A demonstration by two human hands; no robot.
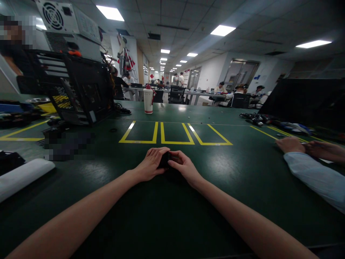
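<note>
Both of my hands meet over the green tabletop [151, 216], around a small black boxy object [164, 160] whose kind I cannot make out. My left hand [151, 164] wraps over its left side, fingers curled across the top. My right hand [184, 165] pinches its right edge between thumb and fingers. Much of the object is hidden by the hands. Just beyond them, yellow tape outlines [177, 144] mark three areas on the table.
A black computer case [88, 90] with a power supply [72, 21] on top stands left. A white cup [148, 100] is ahead. At left lies a white roll [27, 176]. A co-worker's hands [291, 145] and cables [253, 118] are at right.
</note>
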